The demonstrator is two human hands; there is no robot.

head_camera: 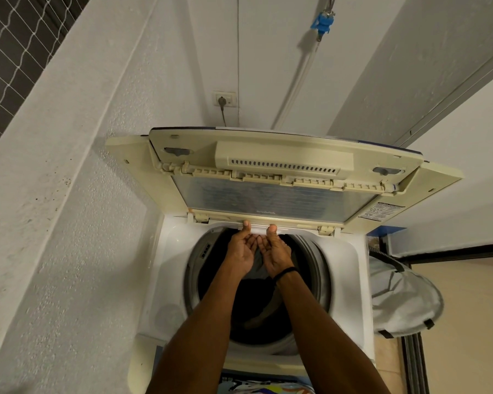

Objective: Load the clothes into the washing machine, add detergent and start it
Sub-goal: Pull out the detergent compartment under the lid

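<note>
Clothes (256, 305), dark and bundled, lie in the grey-rimmed round drum (320, 268) under your hands. Fingers (251, 240) of left hand (241, 250) and right hand (278, 253) are loosely spread, palms up, gripping nothing. Both thumbs touch the white plastic strip (291, 230) at the rear rim. Looks like the detergent step: work that strip evenly with both thumbs, no twisting. Cream folding plastic lid (282, 194) hangs just above your thumbs, so stay low. White rough wall (69, 194) is close left, pale fabric hamper (402, 297) close right.
</note>
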